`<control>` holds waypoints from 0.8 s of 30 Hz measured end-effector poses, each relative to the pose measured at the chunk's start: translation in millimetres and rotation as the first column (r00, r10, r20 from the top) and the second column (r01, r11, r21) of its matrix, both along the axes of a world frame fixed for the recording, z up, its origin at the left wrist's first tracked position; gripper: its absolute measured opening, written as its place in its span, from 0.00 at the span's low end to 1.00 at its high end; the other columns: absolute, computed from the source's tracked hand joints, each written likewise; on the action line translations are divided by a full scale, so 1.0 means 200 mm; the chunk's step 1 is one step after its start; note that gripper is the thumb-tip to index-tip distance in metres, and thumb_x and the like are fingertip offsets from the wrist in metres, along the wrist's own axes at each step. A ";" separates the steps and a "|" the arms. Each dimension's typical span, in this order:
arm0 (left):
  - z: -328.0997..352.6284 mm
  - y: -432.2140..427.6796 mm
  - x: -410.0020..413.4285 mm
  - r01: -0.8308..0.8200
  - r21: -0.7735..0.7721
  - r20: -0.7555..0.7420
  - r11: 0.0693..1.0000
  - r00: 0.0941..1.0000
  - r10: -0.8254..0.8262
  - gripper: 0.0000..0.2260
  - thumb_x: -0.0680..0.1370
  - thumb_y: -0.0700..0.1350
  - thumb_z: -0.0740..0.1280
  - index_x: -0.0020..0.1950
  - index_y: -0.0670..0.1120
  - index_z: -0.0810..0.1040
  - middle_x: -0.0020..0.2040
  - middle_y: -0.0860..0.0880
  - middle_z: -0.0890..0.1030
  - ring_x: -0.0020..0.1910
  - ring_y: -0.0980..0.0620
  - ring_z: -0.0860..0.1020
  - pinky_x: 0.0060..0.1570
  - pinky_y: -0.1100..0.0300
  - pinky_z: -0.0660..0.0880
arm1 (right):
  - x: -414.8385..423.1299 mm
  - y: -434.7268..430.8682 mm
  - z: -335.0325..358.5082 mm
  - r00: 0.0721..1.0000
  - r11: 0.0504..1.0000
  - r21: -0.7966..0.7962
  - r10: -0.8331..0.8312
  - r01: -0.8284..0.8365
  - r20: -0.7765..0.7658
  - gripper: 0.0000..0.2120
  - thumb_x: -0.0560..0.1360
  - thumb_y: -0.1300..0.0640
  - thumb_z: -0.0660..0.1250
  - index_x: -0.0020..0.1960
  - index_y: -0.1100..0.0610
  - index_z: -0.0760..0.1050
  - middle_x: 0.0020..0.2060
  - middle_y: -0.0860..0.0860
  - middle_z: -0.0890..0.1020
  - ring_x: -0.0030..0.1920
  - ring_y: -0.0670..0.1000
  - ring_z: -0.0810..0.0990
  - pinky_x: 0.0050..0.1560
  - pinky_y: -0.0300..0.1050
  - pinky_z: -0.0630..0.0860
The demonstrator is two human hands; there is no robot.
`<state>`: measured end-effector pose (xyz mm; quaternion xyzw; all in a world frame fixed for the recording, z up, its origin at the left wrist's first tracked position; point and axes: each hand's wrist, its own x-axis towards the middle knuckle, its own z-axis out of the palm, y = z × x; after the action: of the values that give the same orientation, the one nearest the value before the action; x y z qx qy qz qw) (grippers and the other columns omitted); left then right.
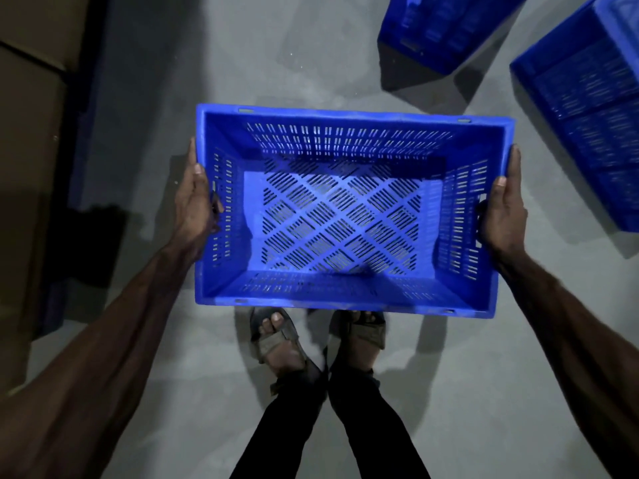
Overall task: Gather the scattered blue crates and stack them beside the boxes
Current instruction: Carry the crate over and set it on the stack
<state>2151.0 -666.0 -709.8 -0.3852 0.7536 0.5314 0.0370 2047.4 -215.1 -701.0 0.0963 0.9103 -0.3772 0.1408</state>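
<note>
I hold an empty blue slotted crate (345, 140) upright and level above the grey floor, just in front of my feet. My left hand (197, 205) grips its left short side, fingers hooked into the handle slot. On the opposite short side my right hand (503, 212) grips the handle slot the same way. Two more blue crates lie on the floor at the upper right: one (446, 29) near the top edge, another (587, 115) against the right edge, both cut off by the frame.
Brown cardboard boxes (31, 133) stand along the left side on a dark blue base (83, 133). My sandalled feet (280, 344) stand right below the held crate. Grey concrete floor (262, 57) lies between the boxes and the crates.
</note>
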 end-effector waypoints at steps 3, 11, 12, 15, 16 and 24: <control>0.19 0.01 0.04 -0.005 0.018 -0.023 1.000 1.000 0.005 0.20 0.86 0.61 0.53 0.78 0.70 0.59 0.34 0.49 0.71 0.27 0.53 0.67 0.21 0.65 0.67 | 0.01 0.01 0.18 1.000 1.000 0.013 -0.020 0.020 -0.007 0.23 0.87 0.41 0.47 0.81 0.34 0.49 0.68 0.18 0.59 0.65 0.54 0.78 0.66 0.48 0.70; 1.06 0.02 0.10 0.083 -0.128 -0.050 0.988 0.995 -0.090 0.19 0.87 0.58 0.52 0.78 0.70 0.59 0.36 0.52 0.76 0.29 0.53 0.70 0.27 0.63 0.70 | 0.07 0.01 1.12 0.996 0.998 -0.012 -0.067 0.068 0.066 0.23 0.87 0.43 0.47 0.82 0.36 0.50 0.69 0.28 0.62 0.65 0.58 0.78 0.58 0.41 0.67; 1.20 0.02 0.12 0.113 -0.158 -0.037 0.981 0.992 -0.120 0.20 0.87 0.58 0.52 0.80 0.69 0.57 0.37 0.49 0.77 0.30 0.52 0.71 0.32 0.59 0.72 | 0.08 0.02 1.26 0.997 0.999 -0.012 -0.049 0.050 0.061 0.23 0.87 0.43 0.47 0.81 0.35 0.50 0.70 0.27 0.61 0.65 0.59 0.79 0.58 0.43 0.68; 1.60 0.03 0.18 0.112 -0.174 0.013 0.978 0.994 -0.112 0.22 0.86 0.61 0.51 0.81 0.67 0.56 0.40 0.44 0.78 0.31 0.50 0.72 0.37 0.50 0.74 | 0.13 0.04 1.68 0.996 0.999 -0.013 -0.038 0.039 0.084 0.23 0.87 0.43 0.47 0.81 0.33 0.50 0.72 0.32 0.65 0.64 0.59 0.79 0.57 0.44 0.68; 1.74 0.04 0.19 0.115 -0.184 0.021 0.976 0.993 -0.113 0.22 0.86 0.60 0.51 0.81 0.66 0.56 0.40 0.44 0.77 0.31 0.50 0.72 0.36 0.51 0.73 | 0.14 0.06 1.81 0.996 0.999 -0.007 -0.035 0.035 0.086 0.23 0.87 0.43 0.47 0.81 0.32 0.49 0.72 0.34 0.67 0.62 0.59 0.80 0.56 0.45 0.68; 2.73 0.18 0.38 0.186 -0.194 -0.083 0.963 0.975 -0.205 0.22 0.88 0.50 0.52 0.82 0.59 0.57 0.35 0.66 0.78 0.28 0.61 0.71 0.30 0.73 0.69 | 0.39 0.17 2.77 0.997 0.996 0.052 -0.073 0.072 0.026 0.24 0.86 0.40 0.47 0.81 0.34 0.48 0.63 0.59 0.80 0.48 0.60 0.80 0.45 0.48 0.68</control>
<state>2226.4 -630.3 -164.6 -0.2829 0.8349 0.4719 0.0147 2125.1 -181.6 -147.1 0.1379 0.9135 -0.3574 0.1370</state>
